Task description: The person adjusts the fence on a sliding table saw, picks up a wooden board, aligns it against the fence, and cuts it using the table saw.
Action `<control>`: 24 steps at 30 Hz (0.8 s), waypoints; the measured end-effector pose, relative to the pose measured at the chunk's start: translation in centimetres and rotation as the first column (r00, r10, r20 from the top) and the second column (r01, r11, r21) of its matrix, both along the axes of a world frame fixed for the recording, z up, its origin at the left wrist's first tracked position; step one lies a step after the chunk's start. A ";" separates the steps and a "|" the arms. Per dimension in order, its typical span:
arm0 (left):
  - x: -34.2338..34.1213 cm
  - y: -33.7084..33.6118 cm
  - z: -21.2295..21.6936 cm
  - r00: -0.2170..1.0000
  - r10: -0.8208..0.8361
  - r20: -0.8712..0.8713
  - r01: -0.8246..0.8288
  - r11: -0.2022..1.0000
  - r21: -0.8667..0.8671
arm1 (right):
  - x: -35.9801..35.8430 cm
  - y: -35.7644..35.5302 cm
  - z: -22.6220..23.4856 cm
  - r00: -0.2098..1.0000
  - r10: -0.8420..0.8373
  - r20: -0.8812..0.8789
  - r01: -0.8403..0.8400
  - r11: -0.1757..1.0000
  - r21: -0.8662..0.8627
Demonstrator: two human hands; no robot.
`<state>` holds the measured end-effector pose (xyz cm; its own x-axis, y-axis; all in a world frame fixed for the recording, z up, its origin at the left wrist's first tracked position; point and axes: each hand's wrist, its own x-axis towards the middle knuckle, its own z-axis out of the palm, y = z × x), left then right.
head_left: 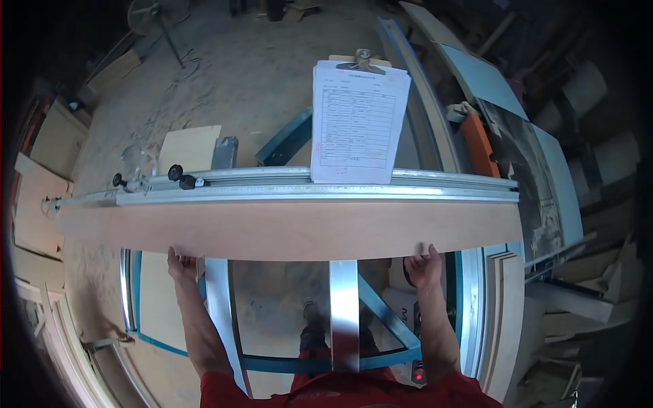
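Observation:
A long light-brown wooden board (292, 230) lies crosswise in front of me, its far edge along a silver metal fence (272, 194) with a ruler scale. My left hand (183, 264) grips the near edge toward the board's left part, the thumb side on top. Farther right, my right hand (423, 266) holds the same edge, fingertips showing over the top. The fingers below the board are hidden. Beneath it runs a metal frame with silver bars (344, 299) and teal braces (272, 364).
A clipboard with printed sheets (360, 122) leans at the fence. Black knobs (175, 172) sit on the fence's left part. An orange block (479, 146) and a dark saw table (520, 170) stand at right. Wooden strips (500, 319) lie near my right arm; a fan (153, 13) stands far left.

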<state>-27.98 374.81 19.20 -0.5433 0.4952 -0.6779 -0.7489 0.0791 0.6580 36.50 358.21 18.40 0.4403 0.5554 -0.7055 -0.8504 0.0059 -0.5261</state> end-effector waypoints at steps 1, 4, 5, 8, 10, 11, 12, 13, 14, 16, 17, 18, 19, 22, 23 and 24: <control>-0.4 0.6 0.1 0.999 -0.035 0.006 0.035 0.999 0.018 | -1.5 2.0 0.7 0.994 -0.101 -0.029 0.101 0.995 0.005; -2.8 2.4 -0.9 0.965 -0.262 -0.004 0.260 0.954 0.150 | -3.2 4.9 1.4 0.973 -0.229 -0.021 0.230 0.971 0.064; -3.8 3.2 -1.5 0.974 -0.222 -0.033 0.225 0.967 0.124 | -3.6 5.8 0.8 0.972 -0.234 0.008 0.232 0.968 0.098; -4.6 5.2 -3.2 0.985 -0.174 -0.009 0.174 0.976 0.132 | -2.7 6.5 0.8 0.954 -0.295 0.056 0.289 0.953 0.089; -5.4 4.6 -3.7 0.978 -0.204 0.052 0.190 0.960 0.204 | -2.7 5.9 0.6 0.943 -0.331 0.033 0.328 0.942 0.077; -5.7 4.4 -3.8 0.975 -0.214 0.059 0.194 0.952 0.237 | -2.9 5.3 0.1 0.941 -0.338 0.014 0.333 0.932 0.146; -5.6 3.8 -3.8 0.963 -0.255 0.084 0.218 0.927 0.306 | -3.0 4.0 -0.8 0.934 -0.357 0.033 0.343 0.917 0.204; -5.9 2.1 -3.6 0.951 -0.291 0.102 0.238 0.904 0.355 | -3.6 2.7 -0.6 0.927 -0.371 0.049 0.350 0.906 0.240; -5.7 1.5 -3.5 0.946 -0.303 0.113 0.242 0.895 0.376 | -2.9 2.3 0.0 0.920 -0.388 0.056 0.360 0.893 0.269; -7.5 -0.9 -0.8 0.953 -0.288 0.093 0.231 0.891 0.392 | -5.7 0.4 2.3 0.921 -0.385 0.049 0.372 0.911 0.179; -7.6 -2.1 0.3 0.959 -0.267 0.099 0.210 0.897 0.390 | -6.5 -0.6 3.5 0.923 -0.384 0.041 0.371 0.911 0.182; -6.8 -3.1 1.8 0.962 -0.250 0.111 0.187 0.898 0.398 | -6.3 -1.6 5.9 0.920 -0.390 0.042 0.372 0.901 0.224; -5.8 -3.6 2.8 0.963 -0.238 0.124 0.170 0.899 0.404 | -5.6 -2.2 7.7 0.915 -0.401 0.043 0.377 0.888 0.263; -2.4 -5.8 5.4 0.956 -0.235 0.176 0.145 0.899 0.412 | -1.7 -4.4 11.1 0.903 -0.425 0.065 0.375 0.853 0.362; -1.2 -6.9 6.1 0.953 -0.227 0.201 0.130 0.904 0.407 | -0.2 -5.0 11.8 0.899 -0.429 0.087 0.359 0.837 0.413; 0.8 -8.2 7.2 0.951 -0.236 0.198 0.139 0.901 0.411 | 1.0 -5.6 13.6 0.883 -0.454 0.116 0.373 0.831 0.412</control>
